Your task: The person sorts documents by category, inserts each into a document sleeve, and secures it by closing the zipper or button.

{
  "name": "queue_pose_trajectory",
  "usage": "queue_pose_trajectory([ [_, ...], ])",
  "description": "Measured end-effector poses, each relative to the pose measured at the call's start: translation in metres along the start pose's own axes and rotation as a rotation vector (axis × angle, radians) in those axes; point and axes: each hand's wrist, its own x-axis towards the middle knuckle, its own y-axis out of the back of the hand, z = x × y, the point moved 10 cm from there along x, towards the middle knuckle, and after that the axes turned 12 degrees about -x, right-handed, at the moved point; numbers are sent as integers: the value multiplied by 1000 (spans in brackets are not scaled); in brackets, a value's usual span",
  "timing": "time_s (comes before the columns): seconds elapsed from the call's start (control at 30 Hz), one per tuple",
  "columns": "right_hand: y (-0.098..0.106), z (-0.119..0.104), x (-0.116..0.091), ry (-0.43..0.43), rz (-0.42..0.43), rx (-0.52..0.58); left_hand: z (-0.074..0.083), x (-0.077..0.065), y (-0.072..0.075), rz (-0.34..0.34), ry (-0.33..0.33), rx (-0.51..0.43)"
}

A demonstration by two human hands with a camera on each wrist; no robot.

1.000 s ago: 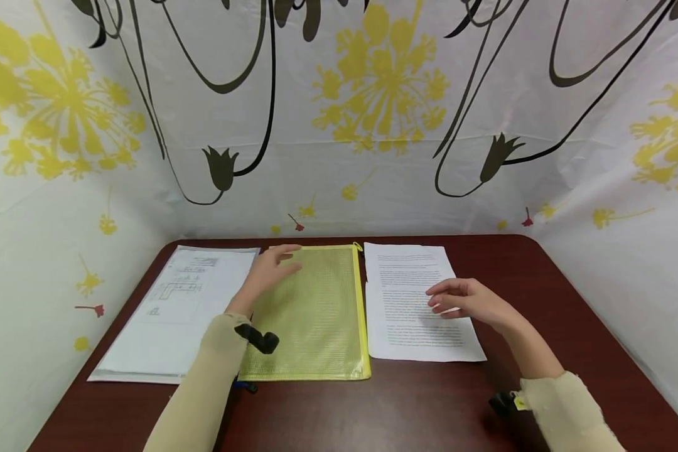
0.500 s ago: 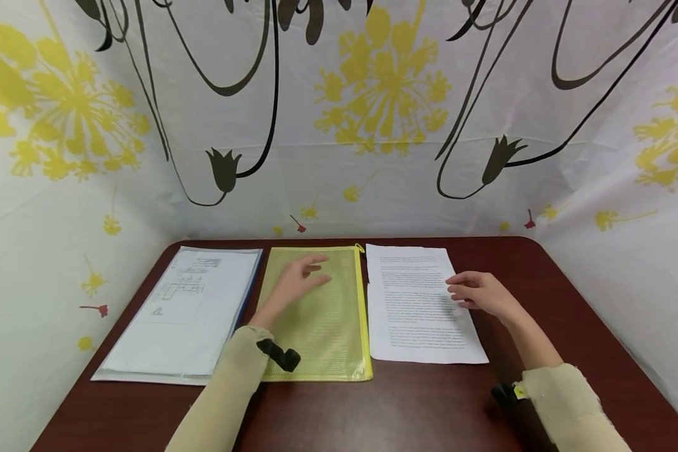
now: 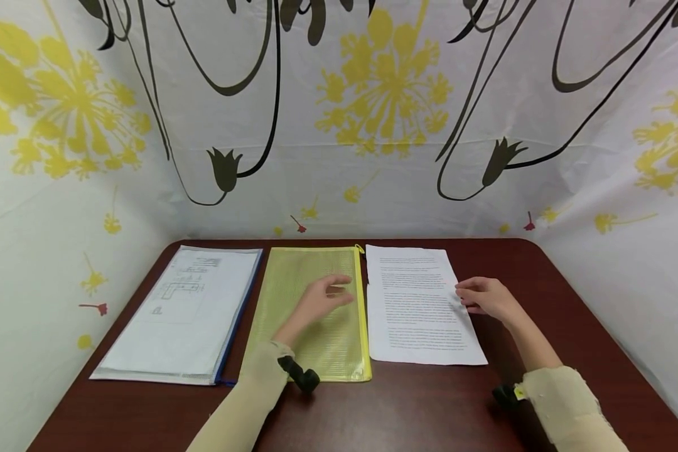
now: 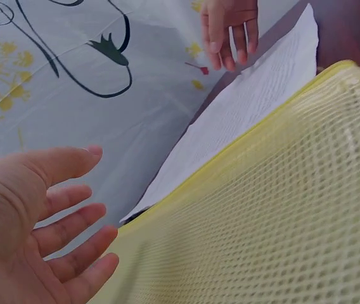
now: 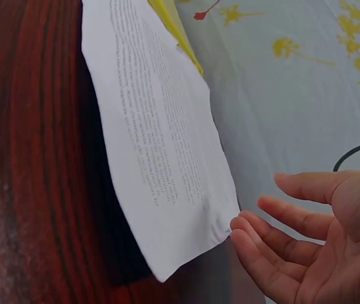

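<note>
A yellow mesh zip pouch (image 3: 290, 270) lies flat in the middle of the table. Over its right part hovers my left hand (image 3: 322, 298), fingers loosely bent and holding nothing; the left wrist view shows this hand (image 4: 47, 234) beside the mesh. Right of the pouch lies a stack of printed paper sheets (image 3: 412, 307). My right hand (image 3: 488, 300) is at the stack's right edge, its fingers relaxed and slightly curved. In the right wrist view its fingertips (image 5: 246, 231) are right at the edge of the paper (image 5: 161, 158), the thumb apart from it.
On the left lies a clear folder (image 3: 226, 364) with a blue edge, holding a sheet with a technical drawing (image 3: 183, 289). The dark red wooden table (image 3: 407, 408) meets a patterned white cloth (image 3: 294, 188) at the back and sides.
My left hand has moved right and towards me across the pouch, away from the folder. My right hand has shifted right, from over the printed sheets to their right edge.
</note>
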Motion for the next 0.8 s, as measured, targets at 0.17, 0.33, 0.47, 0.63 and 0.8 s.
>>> queue_pose_trajectory([
  [0.17,-5,9,2,-23,-13,-14,-5,0,-13,19,17,-23],
  [0.33,-8,12,-1,-53,-3,-142,-10,-3,-23,53,36,-7],
  [0.47,-11,9,-3,-65,-5,-314,-10,-7,-28,95,47,2],
  [0.63,-17,-1,-6,-81,-24,-473,-15,-9,-30,155,76,30],
  [0.8,-21,-6,-6,-88,-46,-493,-12,-11,-36,180,79,105],
])
